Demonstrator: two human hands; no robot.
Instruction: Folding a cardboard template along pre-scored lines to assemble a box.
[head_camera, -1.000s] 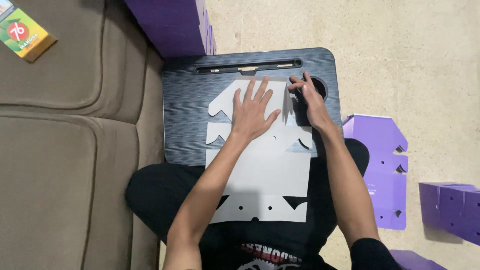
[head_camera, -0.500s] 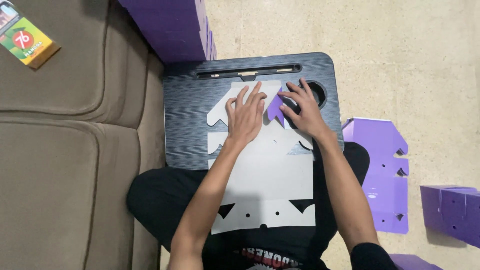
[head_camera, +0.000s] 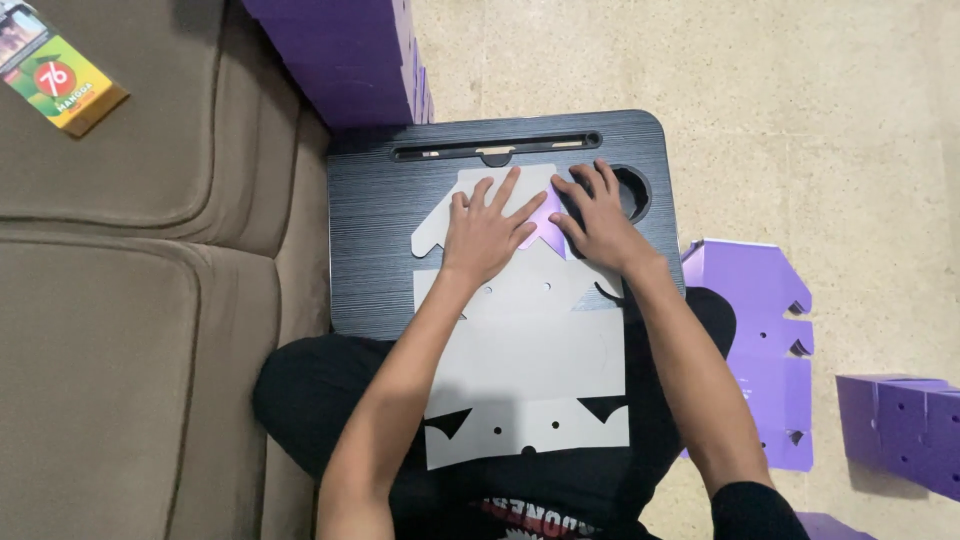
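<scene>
A flat grey die-cut cardboard sheet (head_camera: 525, 370) lies across a black lap desk (head_camera: 380, 240) and over my lap. My left hand (head_camera: 487, 232) presses flat on the sheet's far end, fingers spread. Beside it, my right hand (head_camera: 596, 220) pushes down a flap whose purple side (head_camera: 547, 222) shows between the two hands. Neither hand grips anything; both lie palm down on the card.
A brown sofa (head_camera: 130, 300) fills the left, with a small printed packet (head_camera: 60, 75) on it. A stack of purple boxes (head_camera: 350, 55) stands beyond the desk. More purple card pieces (head_camera: 765, 330) and a folded box (head_camera: 900, 430) lie on the beige floor at right.
My right hand folded the flap over toward the left and now presses it flat, purple side up. My left hand slid slightly forward. The view shifted a little.
</scene>
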